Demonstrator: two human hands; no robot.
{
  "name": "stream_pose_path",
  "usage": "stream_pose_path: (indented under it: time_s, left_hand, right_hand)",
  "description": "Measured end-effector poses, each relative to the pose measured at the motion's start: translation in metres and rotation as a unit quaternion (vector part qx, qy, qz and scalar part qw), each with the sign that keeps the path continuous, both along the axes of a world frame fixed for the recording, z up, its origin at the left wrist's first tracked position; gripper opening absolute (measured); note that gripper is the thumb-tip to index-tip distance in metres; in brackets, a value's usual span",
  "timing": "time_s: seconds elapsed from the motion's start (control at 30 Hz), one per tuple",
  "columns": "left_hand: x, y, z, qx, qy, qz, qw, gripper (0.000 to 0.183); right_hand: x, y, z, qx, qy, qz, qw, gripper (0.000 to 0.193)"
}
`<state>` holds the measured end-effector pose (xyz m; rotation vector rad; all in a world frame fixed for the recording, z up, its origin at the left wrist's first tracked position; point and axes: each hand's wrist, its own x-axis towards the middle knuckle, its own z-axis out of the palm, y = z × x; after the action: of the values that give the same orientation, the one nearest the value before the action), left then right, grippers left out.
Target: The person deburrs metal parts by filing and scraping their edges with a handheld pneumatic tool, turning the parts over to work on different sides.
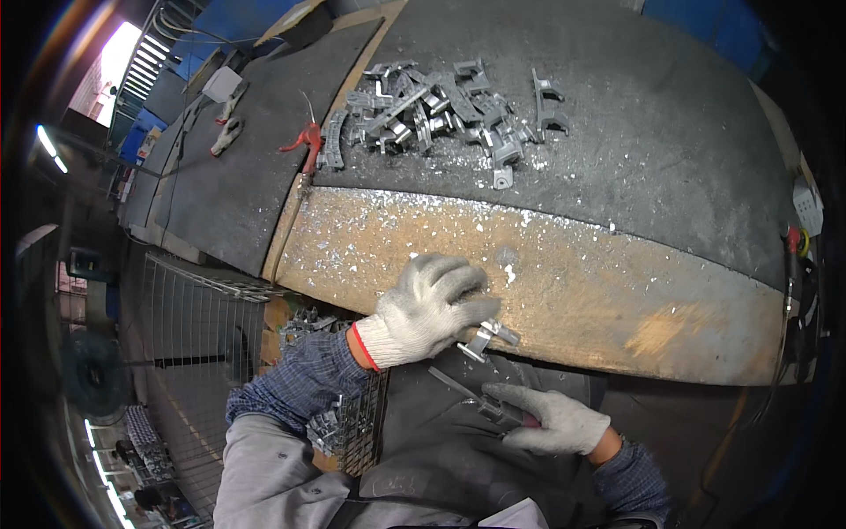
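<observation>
My left hand (429,307), in a white knit glove with a red cuff edge, is closed on a small silver metal casting (487,339) at the front edge of the bench. The fingers cover part of the casting. Lower down, over my lap, my right hand (555,419), gloved too, grips a file (454,385) by its reddish handle end. Its narrow grey blade points up and left, toward the casting but apart from it. Farther back on the black mat lies a pile of similar silver castings (427,110), with one casting (548,101) standing apart at its right.
Bright metal chips lie over the bench's bare wooden front strip (379,231) and the black mat (652,132). A red air blow gun (308,144) rests left of the pile. Below, at left, a wire basket (359,421) contains more castings. Used gloves (227,135) lie far left.
</observation>
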<state>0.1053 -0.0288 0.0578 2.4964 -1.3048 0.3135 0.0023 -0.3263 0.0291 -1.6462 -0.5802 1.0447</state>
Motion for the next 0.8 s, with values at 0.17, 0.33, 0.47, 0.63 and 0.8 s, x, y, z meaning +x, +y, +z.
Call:
stream_pose_path:
  time_s: [0.17,0.33,0.47,0.63,0.8]
  left_hand:
    - [0.007,-0.002,0.033,0.276,0.013,0.172,0.946,0.057]
    - [0.03,0.033,0.054,0.281,0.1,0.029,0.954,0.067]
    - [0.037,0.036,0.039,0.327,0.039,-0.026,0.944,0.042]
    - [0.004,0.017,0.027,0.247,-0.039,0.021,0.968,0.033]
    - [-0.009,0.019,0.006,0.129,-0.026,0.055,0.99,0.035]
  right_hand:
    - [-0.013,-0.001,0.025,-0.085,-0.082,-0.077,0.99,0.088]
    - [-0.033,-0.005,0.035,-0.167,-0.16,-0.176,0.957,0.083]
    - [-0.046,-0.003,0.036,-0.189,-0.195,-0.211,0.939,0.083]
    - [-0.049,-0.005,0.045,-0.203,-0.266,-0.177,0.925,0.084]
    - [-0.043,-0.005,0.04,-0.252,-0.341,-0.114,0.898,0.084]
